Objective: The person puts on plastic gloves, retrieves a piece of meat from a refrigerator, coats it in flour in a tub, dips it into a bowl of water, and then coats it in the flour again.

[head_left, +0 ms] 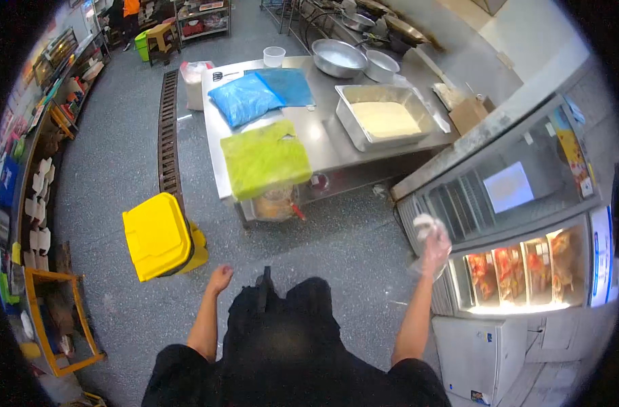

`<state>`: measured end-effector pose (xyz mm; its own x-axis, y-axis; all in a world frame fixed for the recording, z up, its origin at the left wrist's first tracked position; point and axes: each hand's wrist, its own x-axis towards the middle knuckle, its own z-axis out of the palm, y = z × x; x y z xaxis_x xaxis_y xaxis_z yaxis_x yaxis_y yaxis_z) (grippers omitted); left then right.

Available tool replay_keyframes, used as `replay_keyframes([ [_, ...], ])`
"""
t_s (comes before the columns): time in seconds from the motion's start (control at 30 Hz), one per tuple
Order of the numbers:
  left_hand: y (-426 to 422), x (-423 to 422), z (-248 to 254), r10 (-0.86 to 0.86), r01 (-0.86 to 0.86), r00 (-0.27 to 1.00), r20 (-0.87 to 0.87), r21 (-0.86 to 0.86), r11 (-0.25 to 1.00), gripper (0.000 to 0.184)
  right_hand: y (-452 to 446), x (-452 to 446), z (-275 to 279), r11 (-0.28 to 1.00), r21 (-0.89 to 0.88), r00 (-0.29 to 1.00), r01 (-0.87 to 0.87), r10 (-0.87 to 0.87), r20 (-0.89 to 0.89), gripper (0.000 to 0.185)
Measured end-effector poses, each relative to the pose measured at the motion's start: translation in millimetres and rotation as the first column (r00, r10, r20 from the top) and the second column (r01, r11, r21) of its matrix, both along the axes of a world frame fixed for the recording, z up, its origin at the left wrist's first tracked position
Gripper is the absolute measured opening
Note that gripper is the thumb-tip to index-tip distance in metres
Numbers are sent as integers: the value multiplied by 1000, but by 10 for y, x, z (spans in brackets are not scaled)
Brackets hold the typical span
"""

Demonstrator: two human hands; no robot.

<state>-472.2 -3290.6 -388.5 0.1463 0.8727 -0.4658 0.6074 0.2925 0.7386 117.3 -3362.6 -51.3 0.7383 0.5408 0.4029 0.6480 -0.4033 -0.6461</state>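
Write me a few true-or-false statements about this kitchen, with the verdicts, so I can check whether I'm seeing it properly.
1. Something white shows at the person's right hand. True, though blur hides what it is.
2. The left hand is resting on the yellow bin. False: the left hand is apart from the yellow bin.
3. The metal tray with pale yellow contents stands on the steel table. True.
4. The blue bag lies on the floor. False: the blue bag is on the steel table.
5. The lower section of the glass-fronted cabinet is lit. True.
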Motion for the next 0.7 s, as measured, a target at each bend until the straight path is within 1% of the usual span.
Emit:
replay_keyframes([
  [0.07,601,571,672,45,-51,989,138,40,998,31,881,158,275,994,72,993,-85,79,86,29],
  [0.1,835,790,917,71,-85,974,213,56,995,31,1350,326,308,986,93,985,-142,131,112,29],
  [0.13,1015,954,1007,112,-132,967,231,74,989,30,1849,518,325,973,115,973,-202,185,139,29],
  [0.17,1110,1089,1031,150,-177,958,246,90,980,29,2362,737,284,936,159,949,-313,303,82,28],
  [0.2,1154,1205,1016,188,-220,948,259,102,970,29,2853,652,526,927,123,933,-353,340,115,26],
  [0.23,1161,1279,978,261,-277,945,197,56,959,29,3324,645,689,946,-49,933,-320,324,159,25],
  [0.27,1091,1345,868,332,-336,934,132,8,942,30,3910,840,609,886,51,880,-461,448,159,26],
  [0.3,944,1354,595,385,-385,923,-8,-22,923,31,4495,1038,499,799,144,810,-584,563,163,27],
  [0.33,809,1453,643,406,-445,882,-241,-138,885,35,5123,1200,456,793,76,784,-605,575,234,28],
  [0.37,531,1469,471,423,-460,877,-231,-140,877,39,5708,1308,409,788,5,754,-616,588,294,30],
  [0.4,75,1569,118,523,-561,747,-410,33,827,41,6240,1348,407,770,8,748,-638,616,247,29],
  [0.43,-350,1605,-130,659,-729,672,-337,-143,669,41,6696,1402,387,755,9,742,-655,642,191,28],
  [0.47,-655,1901,-70,818,-842,537,-206,-198,502,29,7271,1606,225,717,5,683,-697,661,311,25],
  [0.5,-901,2104,4,253,-302,752,-609,23,953,34,7859,1814,-70,675,-6,610,-737,670,422,23],
  [0.53,-1002,2485,202,707,-784,616,-347,-356,509,35,8402,2025,-431,718,-64,632,-693,647,427,22],
  [0.57,-1003,2804,320,870,-675,489,-62,-659,333,25,8951,2215,-802,759,-111,654,-641,616,438,23],
  [0.6,-968,3160,456,784,-716,594,-180,-562,414,26,9405,2319,-1003,796,-147,672,-587,581,459,24],
  [0.67,-878,3690,651,718,-679,674,-177,-532,506,26,9810,2284,-1023,712,-330,719,-620,684,125,28],
  [0.7,-739,3891,747,708,-667,688,-161,-524,529,27,10003,2236,-1058,642,-411,719,-647,693,-48,31],
])
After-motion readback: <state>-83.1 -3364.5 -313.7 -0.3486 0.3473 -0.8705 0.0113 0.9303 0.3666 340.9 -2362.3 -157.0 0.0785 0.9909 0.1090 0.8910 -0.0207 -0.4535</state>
